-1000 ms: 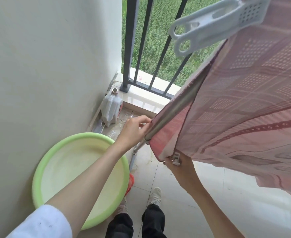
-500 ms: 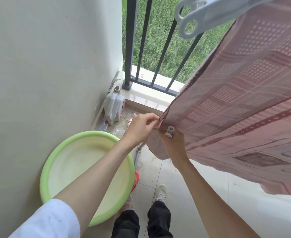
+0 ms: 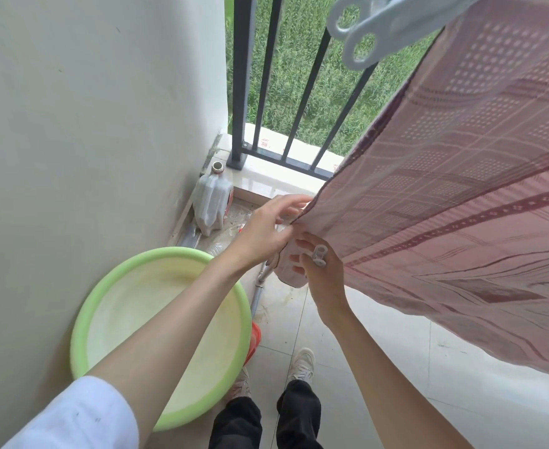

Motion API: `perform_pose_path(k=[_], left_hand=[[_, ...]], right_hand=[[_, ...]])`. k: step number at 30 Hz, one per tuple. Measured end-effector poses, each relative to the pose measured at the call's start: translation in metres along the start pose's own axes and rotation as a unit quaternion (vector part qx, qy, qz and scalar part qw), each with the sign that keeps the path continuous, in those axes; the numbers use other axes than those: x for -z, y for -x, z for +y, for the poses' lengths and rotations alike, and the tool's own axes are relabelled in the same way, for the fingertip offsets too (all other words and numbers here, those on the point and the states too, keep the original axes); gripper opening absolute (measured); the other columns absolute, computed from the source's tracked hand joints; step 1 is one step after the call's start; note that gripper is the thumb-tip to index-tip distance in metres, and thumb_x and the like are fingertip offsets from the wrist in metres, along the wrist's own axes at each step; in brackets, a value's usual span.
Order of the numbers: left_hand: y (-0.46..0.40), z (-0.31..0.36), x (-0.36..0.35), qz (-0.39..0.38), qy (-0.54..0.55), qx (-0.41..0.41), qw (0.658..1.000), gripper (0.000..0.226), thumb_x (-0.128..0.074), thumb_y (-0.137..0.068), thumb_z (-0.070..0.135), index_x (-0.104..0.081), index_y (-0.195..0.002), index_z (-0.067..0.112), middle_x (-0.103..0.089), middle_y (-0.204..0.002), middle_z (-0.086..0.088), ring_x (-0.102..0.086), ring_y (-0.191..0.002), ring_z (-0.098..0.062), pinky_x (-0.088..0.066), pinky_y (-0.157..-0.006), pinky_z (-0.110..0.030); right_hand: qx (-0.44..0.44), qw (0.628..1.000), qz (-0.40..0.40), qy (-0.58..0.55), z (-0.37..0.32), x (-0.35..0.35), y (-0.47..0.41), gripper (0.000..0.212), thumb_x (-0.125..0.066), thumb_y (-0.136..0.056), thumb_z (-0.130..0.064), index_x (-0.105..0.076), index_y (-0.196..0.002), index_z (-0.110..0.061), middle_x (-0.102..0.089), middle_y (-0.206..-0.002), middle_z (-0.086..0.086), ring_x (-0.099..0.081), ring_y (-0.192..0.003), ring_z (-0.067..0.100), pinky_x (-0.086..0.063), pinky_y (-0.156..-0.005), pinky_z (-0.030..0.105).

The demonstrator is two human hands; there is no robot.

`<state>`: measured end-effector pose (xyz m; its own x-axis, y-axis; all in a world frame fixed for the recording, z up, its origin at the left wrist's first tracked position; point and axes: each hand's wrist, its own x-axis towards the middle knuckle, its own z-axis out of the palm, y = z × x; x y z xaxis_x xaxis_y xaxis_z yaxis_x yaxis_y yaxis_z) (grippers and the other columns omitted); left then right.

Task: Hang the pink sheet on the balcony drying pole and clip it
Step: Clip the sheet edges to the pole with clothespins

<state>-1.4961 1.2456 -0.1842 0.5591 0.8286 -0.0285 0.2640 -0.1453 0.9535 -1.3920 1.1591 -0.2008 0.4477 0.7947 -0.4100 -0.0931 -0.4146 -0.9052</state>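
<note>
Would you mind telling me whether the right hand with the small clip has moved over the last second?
Yes. The right hand with the small clip has risen from below the pink sheet's corner to meet the left hand, nearer the railing.

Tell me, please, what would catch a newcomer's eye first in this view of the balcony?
The pink sheet fills the right side, draped down from the upper right, with a large pale clip clamped at its top edge. At centre, the left hand and right hand meet at the sheet's lower corner, the right one holding a small clip. A green basin sits on the floor by the left wall.
</note>
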Motion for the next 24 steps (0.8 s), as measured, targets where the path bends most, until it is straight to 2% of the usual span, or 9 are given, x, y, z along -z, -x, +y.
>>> perform_pose_path(k=[3, 5, 9, 12, 15, 18, 20, 22, 24], left_hand=[[-0.007, 0.002, -0.005, 0.038, 0.011, 0.008, 0.999, 0.030, -0.060, -0.083, 0.001, -0.063, -0.104, 0.022, -0.064, -0.098, 0.008, -0.061, -0.092, -0.009, -0.048, -0.088, -0.029], [-0.010, 0.001, -0.007, 0.057, 0.033, 0.023, 0.998, 0.024, -0.063, -0.081, 0.004, -0.066, -0.092, 0.025, -0.066, -0.089, 0.006, -0.063, -0.089, -0.017, -0.050, -0.087, -0.036], [-0.021, 0.005, -0.001, 0.057, 0.032, 0.036, 0.997, 0.042, -0.068, -0.072, -0.002, -0.061, -0.075, 0.039, -0.063, -0.077, 0.015, -0.060, -0.077, -0.017, -0.051, -0.083, -0.043], [-0.028, 0.007, 0.005, 0.015, 0.029, 0.030, 0.999, 0.043, -0.071, -0.069, -0.001, -0.063, -0.069, 0.041, -0.065, -0.069, 0.021, -0.061, -0.075, -0.013, -0.053, -0.082, -0.039], [-0.026, 0.002, 0.006, 0.031, 0.040, 0.032, 0.998, 0.044, -0.071, -0.069, -0.003, -0.064, -0.062, 0.039, -0.064, -0.060, 0.024, -0.060, -0.067, -0.003, -0.052, -0.077, -0.035], [-0.023, -0.003, 0.009, 0.068, 0.053, 0.053, 0.995, 0.028, -0.073, -0.071, 0.001, -0.066, -0.065, 0.028, -0.066, -0.061, 0.017, -0.061, -0.065, -0.003, -0.052, -0.072, -0.034], [-0.022, -0.006, 0.013, 0.070, 0.062, 0.073, 0.993, 0.027, -0.074, -0.071, 0.005, -0.066, -0.062, 0.029, -0.069, -0.069, 0.007, -0.066, -0.074, -0.015, -0.054, -0.080, -0.041], [-0.022, -0.007, 0.015, 0.059, 0.064, 0.082, 0.993, 0.030, -0.074, -0.070, 0.007, -0.066, -0.058, 0.033, -0.069, -0.066, 0.012, -0.066, -0.075, -0.020, -0.053, -0.084, -0.047], [-0.024, -0.008, 0.014, 0.053, 0.044, 0.082, 0.994, 0.028, -0.077, -0.068, 0.013, -0.063, -0.055, 0.034, -0.066, -0.061, 0.013, -0.063, -0.070, -0.019, -0.053, -0.079, -0.047]], right_hand=[[0.009, 1.000, -0.004, 0.000, 0.001, 0.005, 0.001, 0.041, -0.042, -0.084, 0.008, -0.059, -0.104, -0.024, -0.065, -0.103, 0.001, -0.066, -0.078, 0.012, -0.053, -0.070, 0.024], [0.005, 1.000, -0.003, -0.006, 0.000, 0.008, 0.001, 0.037, -0.043, -0.085, 0.006, -0.058, -0.102, -0.023, -0.066, -0.096, -0.001, -0.065, -0.070, 0.005, -0.052, -0.065, 0.021], [-0.037, 0.998, -0.044, -0.001, -0.002, 0.009, 0.006, 0.001, -0.057, -0.087, -0.012, -0.057, -0.088, -0.013, -0.065, -0.054, -0.002, -0.060, -0.048, 0.012, -0.046, -0.050, 0.025], [-0.073, 0.994, -0.078, 0.024, 0.003, 0.004, 0.011, 0.026, -0.060, -0.087, -0.029, -0.046, -0.078, -0.010, -0.051, -0.042, -0.004, -0.041, -0.032, 0.013, -0.031, -0.037, 0.021], [-0.117, 0.990, -0.059, -0.054, 0.008, 0.000, 0.012, 0.033, -0.051, -0.091, -0.039, -0.040, -0.073, -0.013, -0.043, -0.049, -0.003, -0.029, -0.032, 0.011, -0.022, -0.039, 0.020], [-0.137, 0.977, -0.042, -0.159, 0.009, 0.003, 0.010, 0.030, -0.045, -0.093, -0.041, -0.045, -0.082, -0.013, -0.048, -0.052, -0.002, -0.032, -0.033, 0.012, -0.028, -0.039, 0.019], [-0.113, 0.981, -0.034, -0.157, 0.011, 0.003, 0.009, 0.038, -0.053, -0.087, -0.047, -0.053, -0.088, -0.008, -0.057, -0.065, 0.003, -0.052, -0.052, 0.019, -0.044, -0.054, 0.026], [-0.097, 0.986, -0.016, -0.133, 0.012, 0.000, 0.010, 0.043, -0.063, -0.073, -0.056, -0.066, -0.085, -0.015, -0.062, -0.084, 0.005, -0.058, -0.083, 0.024, -0.045, -0.079, 0.038], [-0.107, 0.983, 0.005, -0.151, 0.010, -0.003, 0.014, 0.034, -0.069, -0.064, -0.055, -0.070, -0.073, -0.022, -0.056, -0.081, 0.003, -0.052, -0.081, 0.021, -0.040, -0.080, 0.036]])
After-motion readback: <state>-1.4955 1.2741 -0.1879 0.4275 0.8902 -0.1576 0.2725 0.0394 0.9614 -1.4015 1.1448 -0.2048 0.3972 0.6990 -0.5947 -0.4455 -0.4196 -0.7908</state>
